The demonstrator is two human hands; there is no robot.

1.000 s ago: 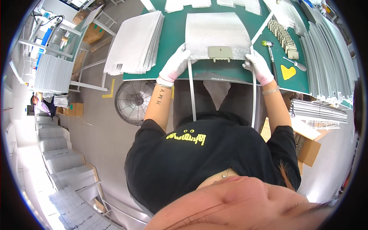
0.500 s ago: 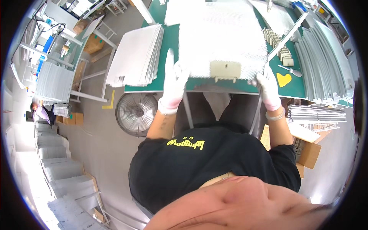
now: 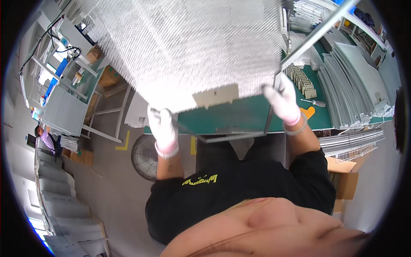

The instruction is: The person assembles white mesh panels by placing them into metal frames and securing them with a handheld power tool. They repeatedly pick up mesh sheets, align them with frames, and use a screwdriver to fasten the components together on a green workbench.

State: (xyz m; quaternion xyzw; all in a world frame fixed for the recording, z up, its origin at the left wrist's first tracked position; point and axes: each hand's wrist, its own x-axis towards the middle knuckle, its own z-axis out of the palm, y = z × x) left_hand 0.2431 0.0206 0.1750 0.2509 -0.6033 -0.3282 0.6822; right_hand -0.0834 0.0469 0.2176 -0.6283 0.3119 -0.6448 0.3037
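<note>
A large white ridged mesh sheet (image 3: 184,47) is lifted and tilted above the green table (image 3: 222,115), partly blurred. A flat beige piece (image 3: 217,95) sits at its near edge. My left hand (image 3: 162,130), in a white glove, is closed at the sheet's near left corner. My gloved right hand (image 3: 283,100) closes round the right side, where the sheet's edge meets a thin grey metal frame (image 3: 235,138). That frame reaches over the table's front edge and rises to the upper right. The fingertips of both hands are partly hidden.
Several beige pieces (image 3: 302,80) stand in a row on the right, near a screwdriver (image 3: 317,103) and an orange-yellow piece (image 3: 308,112). Grey panels (image 3: 346,85) are stacked farther right. A floor fan (image 3: 145,156) stands left of my legs; cardboard boxes (image 3: 347,185) are at right.
The mesh sheet has risen and tilted, its near edge swinging left. My left hand has moved left and nearer. The frame's near bar now shows over the table edge.
</note>
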